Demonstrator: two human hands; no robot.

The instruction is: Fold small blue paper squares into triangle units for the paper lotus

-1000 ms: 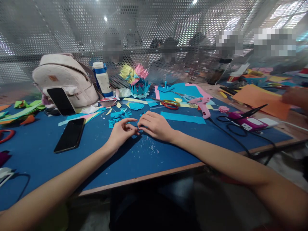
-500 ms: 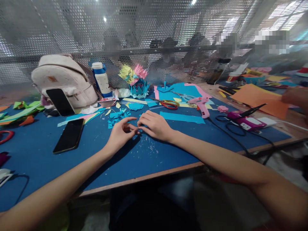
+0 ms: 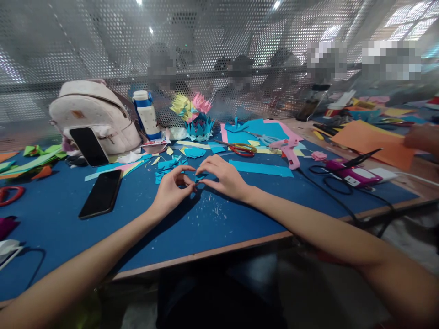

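Just above the blue table point(image 3: 137, 233), my left hand point(image 3: 174, 187) and my right hand point(image 3: 222, 178) meet fingertip to fingertip. Between them is a small piece of blue paper point(image 3: 200, 177), pinched by both hands and partly hidden by the fingers. A pile of blue paper pieces point(image 3: 168, 167) lies right behind my left hand. Beyond my right hand stretches a long blue paper strip point(image 3: 260, 168). Scissors with red and yellow handles point(image 3: 242, 149) rest farther back, and a pink glue gun point(image 3: 290, 151) stands to their right.
At the left are a white backpack point(image 3: 92, 109), a phone leaning on it point(image 3: 89, 146), another phone lying flat point(image 3: 101, 194) and a bottle point(image 3: 147, 114). Folded paper flowers point(image 3: 199, 121) stand at the back. A magenta device with cables point(image 3: 353, 173) and another person's hand point(image 3: 423, 137) are at right.
The fingers of my right hand have opened slightly, and the blue paper piece between my fingertips now shows more. Both hands stay in nearly the same place.
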